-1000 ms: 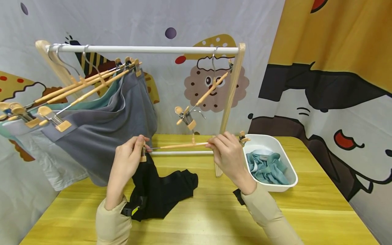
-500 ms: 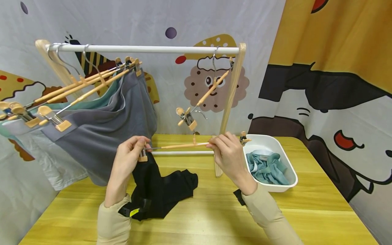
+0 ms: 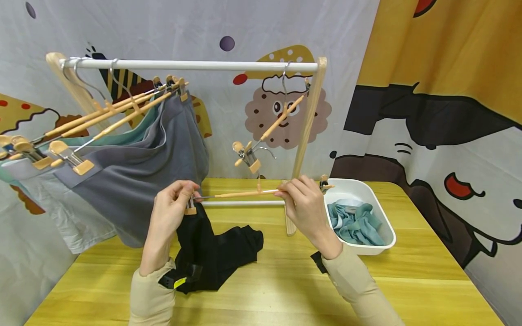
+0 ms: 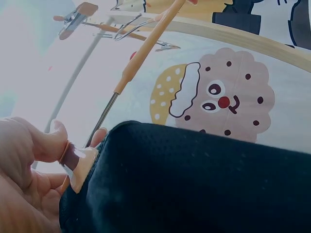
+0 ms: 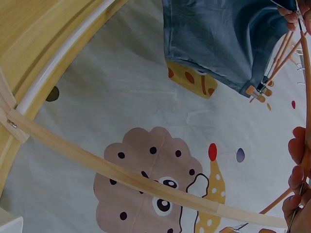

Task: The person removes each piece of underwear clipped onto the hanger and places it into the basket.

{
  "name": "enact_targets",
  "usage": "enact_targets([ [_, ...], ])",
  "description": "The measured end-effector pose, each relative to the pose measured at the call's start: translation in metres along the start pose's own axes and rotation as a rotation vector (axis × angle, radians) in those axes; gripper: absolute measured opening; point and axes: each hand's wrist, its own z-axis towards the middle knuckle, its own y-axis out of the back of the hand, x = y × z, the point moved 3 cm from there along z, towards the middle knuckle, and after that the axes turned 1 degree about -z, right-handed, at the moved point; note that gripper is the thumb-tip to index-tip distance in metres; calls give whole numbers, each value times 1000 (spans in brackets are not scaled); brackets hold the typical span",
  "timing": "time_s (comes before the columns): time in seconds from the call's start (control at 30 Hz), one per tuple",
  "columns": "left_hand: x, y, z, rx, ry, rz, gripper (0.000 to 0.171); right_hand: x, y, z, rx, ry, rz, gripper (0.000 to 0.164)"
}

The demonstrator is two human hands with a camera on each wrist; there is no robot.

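Between my two hands stretches a clip hanger (image 3: 236,194) with a thin wooden bar and a metal hook. My left hand (image 3: 169,208) pinches the clip (image 3: 190,206) at its left end. That clip sits on the edge of a black garment (image 3: 220,253), whose lower part lies on the table. Close up in the left wrist view, thumb and fingers squeeze the clip (image 4: 80,165) at the dark fabric (image 4: 194,184). My right hand (image 3: 303,203) grips the bar right of its middle. Beyond it, the hanger's right clip (image 3: 325,184) has no cloth in it.
A rack with a white rail (image 3: 191,65) stands behind. Grey shorts (image 3: 138,181) and other garments hang from clip hangers at its left. One bare hanger (image 3: 281,120) hangs at the right. A white basin (image 3: 385,226) with teal cloth (image 3: 355,222) stands right on the wooden table (image 3: 412,290).
Both hands keep their hold on the hanger. The left hand's clip has turned slightly and its wrist has shifted a little; otherwise the hanger and black garment stay nearly in place.
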Motion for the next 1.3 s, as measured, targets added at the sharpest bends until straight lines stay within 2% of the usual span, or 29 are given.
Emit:
enact_targets([
  [0.17,-1,0,-1,-20,-6,5,27,0,0,0,-2,0,-2,8],
  [0.53,-3,0,-2,-67,-20,36,27,0,-1,0,2,-5,-1,8],
  [0.8,-5,1,-1,-75,-40,45,25,-1,-1,0,14,-10,1,22],
  [1.0,-4,1,-1,-48,-22,5,24,-1,0,0,6,-8,5,19],
  [1.13,-4,1,0,17,15,3,33,-2,0,0,-10,11,-3,16],
  [1.23,-1,-2,1,76,28,71,42,-3,-1,-1,-6,18,-17,13],
  [1.3,1,-5,1,50,-18,164,43,-4,-2,-2,4,14,-26,12],
])
